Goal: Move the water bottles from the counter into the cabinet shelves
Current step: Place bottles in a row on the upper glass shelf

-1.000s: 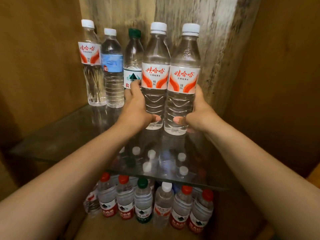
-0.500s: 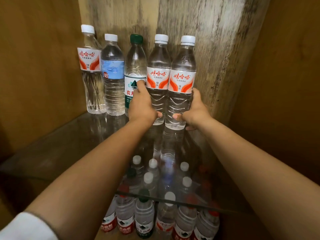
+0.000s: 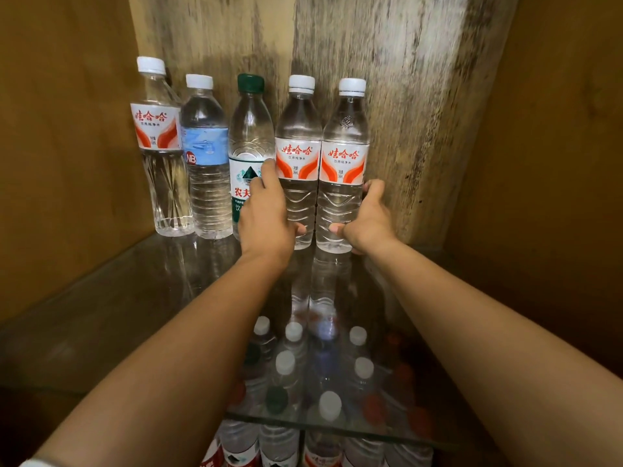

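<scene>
Water bottles stand in a row along the back of the glass shelf (image 3: 101, 298) inside the cabinet, against the weathered wooden back panel (image 3: 404, 96). From the left: a white-capped bottle with a red-and-white label (image 3: 158, 146), a blue-labelled bottle (image 3: 205, 156), a green-capped bottle (image 3: 251, 143), and then two more red-and-white-labelled bottles, side by side and touching.

The left hand (image 3: 266, 214) is curled around the fourth bottle (image 3: 298, 163), its fingers wrapped behind the lower body and the thumb across the front. The right hand (image 3: 367, 217) is closed the same way on the fifth bottle (image 3: 344, 166), at the right end of the row. Both bottles are upright, and their bases look to be at or just above the glass; whether they are resting on it cannot be told for sure.

The step in hand seems to be setting this pair down to extend the row. To do it well, lower both bases flat onto the glass gently, since it is a hard, brittle surface. Keep the left bottle from knocking the green-capped one beside it. Loosen each grip only once the bottle bears its own weight, then draw the hands straight back so the knuckles do not brush the neighbours.

More bottles (image 3: 286, 365) show through the glass on the shelf below.
</scene>
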A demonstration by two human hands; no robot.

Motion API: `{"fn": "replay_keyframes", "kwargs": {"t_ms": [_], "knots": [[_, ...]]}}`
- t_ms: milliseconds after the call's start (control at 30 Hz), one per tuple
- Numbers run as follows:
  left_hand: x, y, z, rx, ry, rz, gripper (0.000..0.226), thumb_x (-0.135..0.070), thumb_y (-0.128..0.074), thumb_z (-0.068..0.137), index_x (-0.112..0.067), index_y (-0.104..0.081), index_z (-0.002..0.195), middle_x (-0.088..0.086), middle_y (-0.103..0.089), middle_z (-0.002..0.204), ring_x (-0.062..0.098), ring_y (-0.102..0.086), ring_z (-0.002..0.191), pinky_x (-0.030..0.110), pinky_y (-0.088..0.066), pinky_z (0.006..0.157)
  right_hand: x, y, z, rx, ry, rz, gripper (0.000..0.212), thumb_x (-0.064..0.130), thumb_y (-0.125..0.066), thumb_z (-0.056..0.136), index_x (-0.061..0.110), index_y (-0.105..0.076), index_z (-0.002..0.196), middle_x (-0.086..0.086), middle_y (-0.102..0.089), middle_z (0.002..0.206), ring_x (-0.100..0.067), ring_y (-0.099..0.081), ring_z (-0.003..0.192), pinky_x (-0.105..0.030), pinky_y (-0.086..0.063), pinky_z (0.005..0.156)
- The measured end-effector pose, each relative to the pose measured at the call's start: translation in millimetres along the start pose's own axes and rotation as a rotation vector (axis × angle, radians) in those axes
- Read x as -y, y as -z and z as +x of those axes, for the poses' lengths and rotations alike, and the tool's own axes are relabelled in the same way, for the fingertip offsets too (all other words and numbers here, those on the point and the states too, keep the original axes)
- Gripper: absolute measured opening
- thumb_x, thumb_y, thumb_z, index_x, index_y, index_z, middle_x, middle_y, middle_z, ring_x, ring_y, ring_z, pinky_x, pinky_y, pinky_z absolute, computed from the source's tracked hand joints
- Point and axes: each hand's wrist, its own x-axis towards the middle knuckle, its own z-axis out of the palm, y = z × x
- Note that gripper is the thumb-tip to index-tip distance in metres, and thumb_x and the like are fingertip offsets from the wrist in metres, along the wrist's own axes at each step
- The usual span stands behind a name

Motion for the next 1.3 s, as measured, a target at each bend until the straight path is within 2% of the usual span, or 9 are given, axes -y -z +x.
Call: {"fn": "replay_keyframes", "kwargs": {"t_ms": [300, 533, 633, 733, 833, 967, 1100, 1233, 1300], "knots": [[-0.4, -0.3, 1.6, 0.029, -0.032, 0.203, 0.105, -0.020, -0.079, 0.072, -0.014, -0.004, 0.146, 0.015, -0.044, 0.133, 0.037, -0.056, 0.110, 0.049, -0.048, 0.082, 1.3, -0.5, 2.3, 0.024, -0.043, -0.031, 0.073, 0.013, -0.072, 0.077, 0.021, -0.021, 0.129, -0.010, -0.046, 0.131, -0.030, -0.052, 0.113, -0.048, -0.049, 0.091], [-5.1, 10.7, -1.1, 0.199, 0.023, 0.217, 0.099, -0.018, -0.066, 0.083, -0.019, 0.009, 0.147, 0.016, -0.031, 0.144, 0.037, -0.052, 0.116, 0.051, -0.046, 0.090, 9.1, 15.5, -15.4, 0.173, -0.131, -0.039, 0.097, 0.012, -0.073, 0.076, 0.029, -0.007, 0.145, -0.012, -0.013, 0.151, -0.034, -0.030, 0.134, -0.048, -0.037, 0.106], [-5.7, 30.5, -2.3, 0.336, 0.016, 0.171, 0.079, -0.030, -0.067, 0.081, -0.018, -0.021, 0.144, 0.016, -0.046, 0.135, 0.036, -0.050, 0.118, 0.049, -0.043, 0.097, 13.7, 27.7, -37.6, 0.220, -0.090, 0.034, 0.103, 0.014, -0.073, 0.076, 0.030, 0.000, 0.147, -0.006, -0.001, 0.157, -0.028, -0.015, 0.142, -0.037, -0.022, 0.112], [-12.5, 53.8, -18.9, 0.381, -0.049, 0.066, 0.043, -0.037, -0.066, 0.081, -0.022, -0.055, 0.120, 0.008, -0.064, 0.115, 0.028, -0.058, 0.106, 0.045, -0.047, 0.094, 18.4, 43.1, -72.5, 0.248, 0.020, 0.076, 0.084, 0.016, -0.070, 0.079, 0.030, -0.019, 0.144, -0.001, -0.019, 0.148, -0.024, -0.026, 0.137, -0.027, -0.030, 0.102], [-23.2, 69.9, -53.9, 0.392, -0.183, -0.059, 0.026, -0.042, -0.064, 0.082, -0.032, -0.063, 0.106, -0.004, -0.069, 0.089, 0.021, -0.063, 0.087, 0.044, -0.051, 0.085, 14.0, 67.1, -117.5, 0.250, 0.186, 0.122, 0.045, 0.015, -0.065, 0.084, 0.030, -0.047, 0.122, 0.006, -0.039, 0.124, -0.013, -0.045, 0.116, -0.017, -0.042, 0.086], [-44.3, 80.2, -118.2, 0.362, -0.379, -0.199, 0.017, -0.050, -0.056, 0.081, -0.036, -0.064, 0.086, -0.014, -0.065, 0.063, 0.003, -0.059, 0.059, 0.038, -0.053, 0.062, -8.7, 113.2, -176.3, 0.249, 0.270, 0.239, 0.027, 0.004, -0.061, 0.085, 0.022, -0.059, 0.105, 0.005, -0.058, 0.108, -0.010, -0.061, 0.099, -0.028, -0.052, 0.086], [-70.9, 64.6, -185.0, 0.322, -0.545, -0.257, 0.022, -0.043, -0.052, 0.085, -0.027, -0.066, 0.077, -0.011, -0.062, 0.061, 0.004, -0.056, 0.055, 0.033, -0.045, 0.051, -43.5, 161.9, -227.4, 0.254, 0.275, 0.276, 0.021, 0.013, -0.061, 0.084, 0.026, -0.063, 0.101, 0.009, -0.065, 0.097, -0.010, -0.065, 0.092, -0.033, -0.057, 0.078], [-102.3, 29.5, -247.7, 0.311, -0.651, -0.371, 0.020, -0.028, -0.057, 0.088, -0.018, -0.071, 0.078, -0.011, -0.065, 0.070, -0.001, -0.055, 0.063, 0.015, -0.045, 0.059, -90.9, 207.0, -259.8, 0.210, 0.203, 0.338, 0.012, 0.021, -0.065, 0.082, 0.025, -0.068, 0.093, 0.005, -0.068, 0.079, -0.008, -0.065, 0.070, -0.022, -0.054, 0.065], [-120.6, 9.9, -276.3, 0.409, -0.676, -0.468, 0.022, -0.029, -0.055, 0.089, -0.017, -0.070, 0.080, -0.011, -0.064, 0.072, -0.003, -0.054, 0.064, 0.008, -0.042, 0.061, -122.8, 229.0, -271.0, 0.186, 0.158, 0.376, 0.012, 0.023, -0.065, 0.081, 0.022, -0.069, 0.092, 0.003, -0.067, 0.075, -0.005, -0.062, 0.064, -0.016, -0.051, 0.061]]}}
